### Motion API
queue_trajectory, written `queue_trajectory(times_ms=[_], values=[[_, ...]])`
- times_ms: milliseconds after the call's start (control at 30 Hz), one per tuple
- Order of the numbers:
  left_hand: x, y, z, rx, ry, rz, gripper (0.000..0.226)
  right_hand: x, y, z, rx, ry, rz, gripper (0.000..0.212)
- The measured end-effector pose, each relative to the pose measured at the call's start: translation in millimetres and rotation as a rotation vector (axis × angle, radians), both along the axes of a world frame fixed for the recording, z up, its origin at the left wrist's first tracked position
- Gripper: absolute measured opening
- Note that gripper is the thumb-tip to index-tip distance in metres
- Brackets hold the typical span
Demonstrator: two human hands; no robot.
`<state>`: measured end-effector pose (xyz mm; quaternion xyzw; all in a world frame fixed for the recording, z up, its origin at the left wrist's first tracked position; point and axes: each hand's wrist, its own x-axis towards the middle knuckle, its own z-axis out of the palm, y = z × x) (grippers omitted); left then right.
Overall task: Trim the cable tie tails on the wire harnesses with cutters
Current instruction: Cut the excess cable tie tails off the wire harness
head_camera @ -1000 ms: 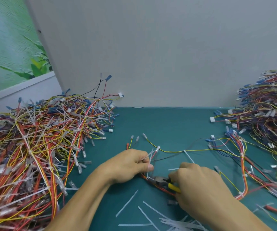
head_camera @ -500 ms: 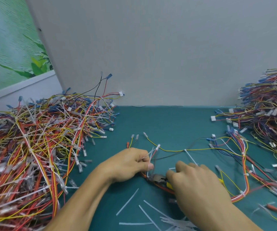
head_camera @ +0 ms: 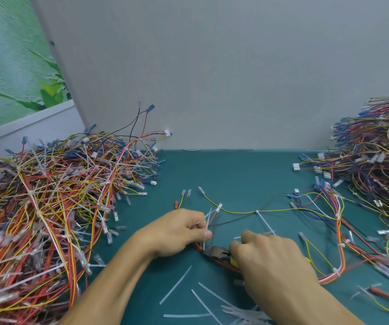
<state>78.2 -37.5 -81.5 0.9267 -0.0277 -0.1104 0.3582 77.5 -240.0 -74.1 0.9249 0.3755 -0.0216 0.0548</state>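
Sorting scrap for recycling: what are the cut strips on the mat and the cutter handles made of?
Cut strips: translucent whitish plastic, probably nylon; thin and flat. Cutter handles: yellow, looks like a plastic or rubber coating; mostly hidden by the right hand.

We note: harness pile (head_camera: 48, 207) left on table (head_camera: 235, 174), second pile (head_camera: 376, 160) right, single harness (head_camera: 342, 245) between them; cut tails (head_camera: 176, 285) in front (nearest us), wall (head_camera: 212, 78) behind.
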Motion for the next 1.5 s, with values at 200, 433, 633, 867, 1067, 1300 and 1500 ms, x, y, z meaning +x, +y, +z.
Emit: queue_trajectory(times_ms=[200,433,633,867,1067,1300,1500], values=[[0.5,0.8,-0.7,-0.015,-0.009,0.001,0.031,4.3,-0.9,-3.4,0.003,-0.012,-0.008,0.016],[1.1,0.3,-2.1,-0.199,-0.046,0.115,0.020,8.2,-5.4,0.6,0.082,0.001,-0.051,0.017],[2.0,-3.4,-1.8,-0.489,-0.033,0.345,0.031,53.6,-37.8,13.5,0.313,0.081,-0.297,0.014],[1.7,-18.2,7.1,-0.570,-0.132,0.357,0.032,80.2,-55.9,-2.7,0.306,0.066,-0.446,0.016],[14.3,-38.7,9.1,-0.109,-0.333,0.258,0.020,75.6,-46.9,-9.1,0.417,0.106,-0.388,0.017],[40.5,-50.8,-6.0,0.150,-0.357,0.194,0.016,73.7,-38.1,-15.0,0.552,0.052,-0.309,0.016],[48.8,-56.6,-10.7,0.209,-0.315,0.166,0.026,74.8,-34.0,-22.8,0.553,-0.014,-0.366,0.017]])
